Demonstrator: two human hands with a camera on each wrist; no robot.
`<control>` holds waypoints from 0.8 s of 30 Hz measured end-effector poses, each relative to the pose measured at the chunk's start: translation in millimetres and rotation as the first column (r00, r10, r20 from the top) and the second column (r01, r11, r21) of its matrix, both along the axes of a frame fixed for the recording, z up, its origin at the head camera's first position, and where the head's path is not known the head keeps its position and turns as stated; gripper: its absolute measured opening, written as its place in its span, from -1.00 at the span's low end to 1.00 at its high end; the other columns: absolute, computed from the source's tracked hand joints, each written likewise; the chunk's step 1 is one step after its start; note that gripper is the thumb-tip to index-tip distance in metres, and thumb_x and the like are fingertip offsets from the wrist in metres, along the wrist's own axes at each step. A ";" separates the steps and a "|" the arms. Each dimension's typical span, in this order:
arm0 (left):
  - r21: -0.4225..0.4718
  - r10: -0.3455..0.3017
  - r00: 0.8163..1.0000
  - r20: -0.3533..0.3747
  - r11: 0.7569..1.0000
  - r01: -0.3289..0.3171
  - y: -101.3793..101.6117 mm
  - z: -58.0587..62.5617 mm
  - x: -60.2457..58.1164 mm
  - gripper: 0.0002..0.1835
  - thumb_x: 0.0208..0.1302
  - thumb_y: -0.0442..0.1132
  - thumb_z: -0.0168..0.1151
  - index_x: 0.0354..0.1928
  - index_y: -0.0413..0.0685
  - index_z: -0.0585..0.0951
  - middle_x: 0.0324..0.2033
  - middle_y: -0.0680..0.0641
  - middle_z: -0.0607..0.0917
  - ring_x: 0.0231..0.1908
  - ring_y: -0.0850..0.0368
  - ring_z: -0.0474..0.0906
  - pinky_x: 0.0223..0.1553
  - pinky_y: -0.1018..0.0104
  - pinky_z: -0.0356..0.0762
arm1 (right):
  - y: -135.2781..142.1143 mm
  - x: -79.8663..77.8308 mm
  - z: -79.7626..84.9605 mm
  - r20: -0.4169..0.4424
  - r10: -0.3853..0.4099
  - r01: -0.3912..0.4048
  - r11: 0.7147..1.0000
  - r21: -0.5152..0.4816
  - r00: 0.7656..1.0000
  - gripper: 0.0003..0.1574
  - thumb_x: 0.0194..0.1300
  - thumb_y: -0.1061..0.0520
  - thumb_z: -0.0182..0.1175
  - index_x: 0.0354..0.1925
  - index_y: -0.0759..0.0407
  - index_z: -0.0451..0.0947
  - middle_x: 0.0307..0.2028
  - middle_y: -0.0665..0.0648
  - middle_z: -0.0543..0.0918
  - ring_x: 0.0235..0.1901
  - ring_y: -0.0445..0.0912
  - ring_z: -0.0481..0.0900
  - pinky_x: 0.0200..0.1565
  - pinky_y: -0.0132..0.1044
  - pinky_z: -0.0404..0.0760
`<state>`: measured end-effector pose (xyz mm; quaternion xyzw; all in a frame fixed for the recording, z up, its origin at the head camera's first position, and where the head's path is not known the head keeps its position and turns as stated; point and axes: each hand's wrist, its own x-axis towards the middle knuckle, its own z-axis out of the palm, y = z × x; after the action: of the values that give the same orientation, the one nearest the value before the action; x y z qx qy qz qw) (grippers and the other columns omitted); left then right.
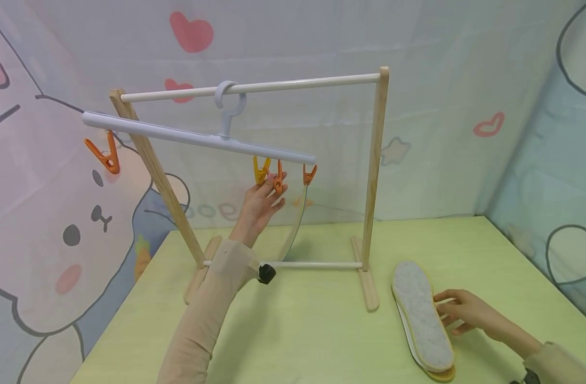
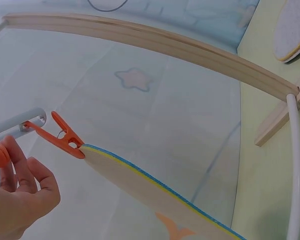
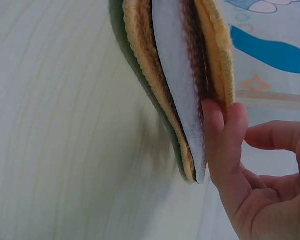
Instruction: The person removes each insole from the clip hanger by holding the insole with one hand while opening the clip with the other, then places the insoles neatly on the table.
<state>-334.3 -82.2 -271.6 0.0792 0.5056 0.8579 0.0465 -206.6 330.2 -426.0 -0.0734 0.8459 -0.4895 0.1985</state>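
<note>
My left hand is raised under the right half of a white hanger, its fingers pinching an orange clothespin that hangs there. A yellow clothespin is just left of it. To the right, another orange clothespin bites the end of a thin insole with a blue and yellow edge, which hangs down curved. My right hand is low at the right, fingertips touching the side edge of a fluffy grey insole lying on top of other insoles. In the right wrist view, the stack's layers gape apart slightly.
The hanger hooks over the top bar of a wooden rack and tilts down to the right. An orange clothespin hangs near its left end. The rack stands on a pale green table before a printed cloth backdrop.
</note>
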 end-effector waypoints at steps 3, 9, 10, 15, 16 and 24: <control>-0.002 0.002 1.000 0.000 1.000 -0.002 -0.5 -1.0 -0.3 -0.82 0.27 -0.04 -0.06 -0.30 0.05 0.45 -0.25 0.18 0.64 -0.24 0.23 0.50 -0.24 0.32 0.31 | 0.8 0.5 -0.2 -0.001 0.003 -0.003 1.000 -0.003 1.000 -0.33 0.31 0.07 -0.05 0.13 0.60 0.10 -0.21 0.21 0.62 -0.33 -0.10 0.61 -0.40 -0.20 0.61; -0.007 -0.003 1.000 -0.009 1.000 0.003 -0.3 -1.8 -1.4 -0.80 0.27 -0.03 -0.06 -0.27 0.05 0.48 -0.27 0.20 0.65 -0.25 0.25 0.50 -0.22 0.33 0.29 | 1.5 1.9 -0.4 0.005 -0.003 0.003 1.000 -0.007 1.000 -0.31 0.30 0.04 -0.04 0.13 0.59 0.10 -0.22 0.17 0.62 -0.32 -0.11 0.61 -0.40 -0.20 0.60; -0.008 -0.004 1.000 -0.010 1.000 0.003 -0.3 -1.8 -1.5 -0.79 0.27 -0.03 -0.07 -0.27 0.05 0.48 -0.27 0.20 0.65 -0.26 0.25 0.50 -0.22 0.32 0.29 | 1.6 1.9 -0.7 0.006 -0.001 0.001 1.000 -0.010 1.000 -0.30 0.30 0.04 -0.03 0.13 0.59 0.09 -0.23 0.16 0.62 -0.32 -0.11 0.61 -0.40 -0.20 0.60; 0.010 -0.003 1.000 -0.001 1.000 0.003 -0.9 -3.0 -1.2 -0.80 0.24 -0.03 -0.03 -0.28 0.05 0.48 -0.25 0.17 0.65 -0.26 0.24 0.50 -0.20 0.31 0.30 | 3.2 2.0 -3.1 -0.002 0.018 -0.018 0.999 -0.038 1.000 -0.31 0.30 0.03 -0.03 0.14 0.57 0.09 -0.26 0.13 0.60 -0.33 -0.12 0.61 -0.39 -0.20 0.60; 0.014 -0.005 1.000 0.000 1.000 0.005 -1.0 -3.2 -1.2 -0.80 0.23 -0.02 -0.01 -0.29 0.05 0.49 -0.25 0.17 0.64 -0.26 0.24 0.49 -0.20 0.31 0.30 | 3.5 2.0 -3.5 -0.005 0.021 -0.021 0.999 -0.041 1.000 -0.31 0.30 0.04 -0.04 0.13 0.57 0.09 -0.27 0.13 0.60 -0.34 -0.12 0.61 -0.39 -0.20 0.60; 0.029 -0.014 1.000 -0.004 0.999 0.014 -3.4 -3.2 -0.1 -0.80 0.27 -0.04 -0.06 -0.29 0.06 0.50 -0.24 0.15 0.64 -0.31 0.25 0.49 -0.22 0.31 0.30 | 4.4 0.9 -4.2 -0.014 0.027 -0.027 0.999 -0.042 1.000 -0.34 0.31 0.06 -0.05 0.14 0.55 0.09 -0.30 0.13 0.57 -0.35 -0.12 0.61 -0.40 -0.20 0.60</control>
<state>-334.4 -85.6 -274.8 0.0851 0.4925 0.8647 0.0504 -205.7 334.6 -430.2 -0.0922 0.8358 -0.5039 0.1978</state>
